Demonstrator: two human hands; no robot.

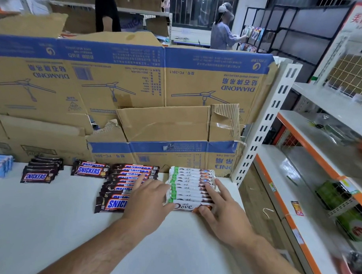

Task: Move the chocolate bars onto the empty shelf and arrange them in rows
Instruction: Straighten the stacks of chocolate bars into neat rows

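On the white shelf [49, 224] lies a row of white Dove bars [189, 184], overlapped front to back at the right. My left hand [151, 197] rests flat at the row's left edge, partly over a row of brown Snickers bars [129, 180]. On the row's right end lies my right hand [221, 203], fingers spread, thumb touching the nearest Dove bar [183, 206]. Neither hand grips a bar. Two more Snickers stacks lie farther left: a small one [89, 169] and one near the left edge [41, 170].
Flattened cardboard boxes [136, 90] stand as a wall behind the shelf. Blue packets [0, 165] lie at the far left. A white slotted upright [264, 127] bounds the shelf on the right. Beyond it run orange-edged shelves [298, 161] with green packages. A person [223, 29] stands in the background.
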